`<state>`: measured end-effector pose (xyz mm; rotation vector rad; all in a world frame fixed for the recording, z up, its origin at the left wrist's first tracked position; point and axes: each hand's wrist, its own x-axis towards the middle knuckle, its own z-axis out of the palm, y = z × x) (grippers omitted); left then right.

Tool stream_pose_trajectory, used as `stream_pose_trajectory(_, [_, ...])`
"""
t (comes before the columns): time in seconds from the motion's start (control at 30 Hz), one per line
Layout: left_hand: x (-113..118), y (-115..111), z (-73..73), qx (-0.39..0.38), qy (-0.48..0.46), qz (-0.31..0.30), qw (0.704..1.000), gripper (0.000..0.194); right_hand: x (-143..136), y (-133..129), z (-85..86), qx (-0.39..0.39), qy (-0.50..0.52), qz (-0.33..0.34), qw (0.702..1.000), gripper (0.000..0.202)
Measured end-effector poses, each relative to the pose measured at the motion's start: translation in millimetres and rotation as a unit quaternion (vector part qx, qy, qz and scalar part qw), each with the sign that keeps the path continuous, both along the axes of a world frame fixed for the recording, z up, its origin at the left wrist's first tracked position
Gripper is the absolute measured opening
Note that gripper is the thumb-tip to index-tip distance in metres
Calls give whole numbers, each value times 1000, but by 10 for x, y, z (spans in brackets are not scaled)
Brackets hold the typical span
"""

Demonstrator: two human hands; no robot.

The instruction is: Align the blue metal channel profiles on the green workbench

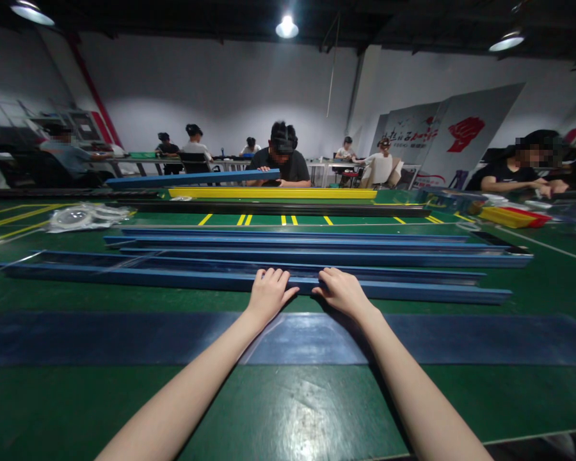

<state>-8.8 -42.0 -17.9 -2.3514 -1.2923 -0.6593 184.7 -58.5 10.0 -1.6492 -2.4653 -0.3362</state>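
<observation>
A long blue channel [125,274] with a U-shaped profile lies crosswise on the green table. My left hand [270,293] grips its near wall around the middle, fingers curled over the top edge and thumb on the front. A short way to the right, my right hand [340,292] holds the same channel in a like manner, its thumb pointing toward my left one. Just beyond lie more blue channels [326,256], close together and parallel. Nearer to me, a long flat translucent bluish strip [100,339] stretches under both forearms.
Farther back lie a dark bar [288,208] and a yellow bar [269,193]. Across the table a person [288,160] handles another blue bar [192,178]. Bagged rings [77,218] sit at left; yellow and red trays [509,216] and another person [518,166] are at right.
</observation>
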Motion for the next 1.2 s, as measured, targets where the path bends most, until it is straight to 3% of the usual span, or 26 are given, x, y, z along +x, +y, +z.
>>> stream_pose_trajectory(0.83, [6,-14,12,-3,5,9,1000,28,-1,15,-1,-8,13,0,1000,16])
stream_pose_trajectory(1.2, [-8,-2,-2,-3,-3,3,1000,29,14,-1,72,-5,3,6,1000,16])
